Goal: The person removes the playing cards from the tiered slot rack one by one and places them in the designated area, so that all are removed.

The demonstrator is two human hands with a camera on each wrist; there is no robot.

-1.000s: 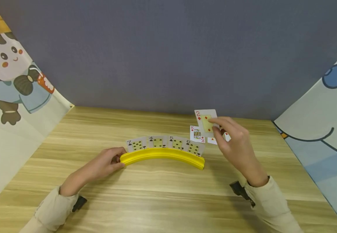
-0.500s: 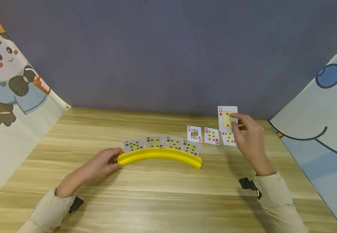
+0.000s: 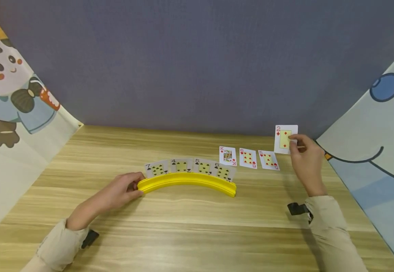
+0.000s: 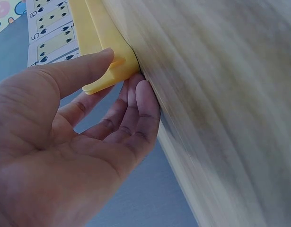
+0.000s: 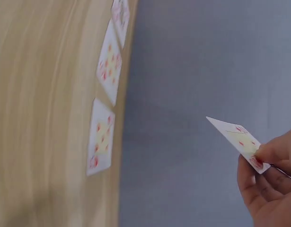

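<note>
At the right of the head view, my right hand (image 3: 307, 164) pinches the two of diamonds (image 3: 282, 141) by its right edge, thumb against its face. The right wrist view shows this playing card (image 5: 237, 137) held up off the table and tilted. My left hand (image 3: 117, 194) grips the left end of a curved yellow card holder (image 3: 186, 178), which rests on the table. Four spade cards stand in its slot: the seven (image 3: 157, 169), the four (image 3: 181, 166), the five (image 3: 203, 168) and the six (image 3: 223, 172).
Right of the holder, a king of diamonds (image 3: 228, 156), a heart card (image 3: 248, 158) and a five of hearts (image 3: 269, 160) lie face up in a row. A grey panel (image 3: 197, 68) rises behind the wooden table (image 3: 183, 226). Printed panels (image 3: 384, 143) flank it.
My right hand has carried the two of diamonds rightward, past the row of red cards, uncovering them. My left hand keeps its grip on the card holder.
</note>
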